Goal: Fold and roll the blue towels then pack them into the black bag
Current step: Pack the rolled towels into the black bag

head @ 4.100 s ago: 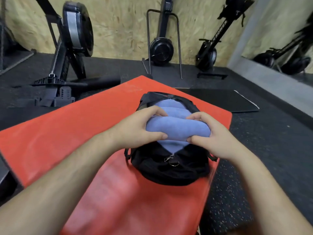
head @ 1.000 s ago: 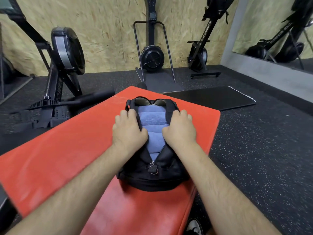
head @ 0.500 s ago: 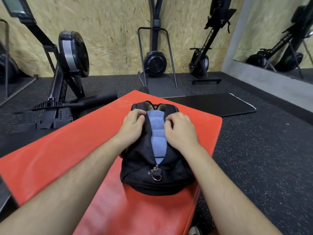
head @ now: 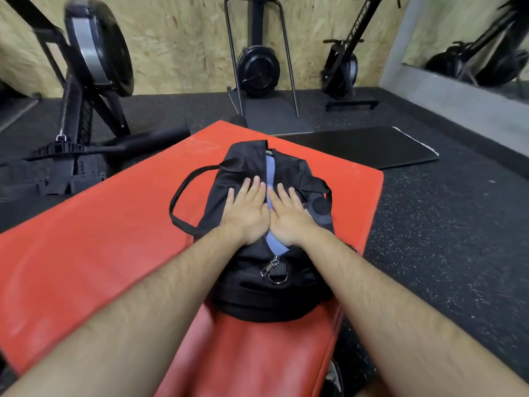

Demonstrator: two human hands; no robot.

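The left hand (head: 248, 214) lies flat on the bag (head: 257, 296), fingers straight and slightly spread, palm pressing on the left side of the opening. It holds nothing. The right hand (head: 292, 217) lies the same way on the right side, flat and gripping nothing, and its inner edge meets the left hand's near the thumbs.

Between and beyond the fingers a narrow strip of the towels (head: 270, 173) shows through the gap in the bag's top. A little more blue shows just below the wrists. The towels sit inside the bag, and the black flaps are drawn close over them from both sides.

Below the hands a metal zip pull (head: 270, 266) and a ring (head: 278, 279) hang at the near end of the opening. A strap (head: 177, 202) loops out to the left onto the red mat (head: 100, 239), where the bag rests near the right edge.

Around the mat is dark speckled floor (head: 443, 224), with a black mat (head: 357, 147) beyond. Rowers (head: 257, 67) stand against a chipboard wall (head: 177, 38), and a mirror (head: 472, 30) is on the right.
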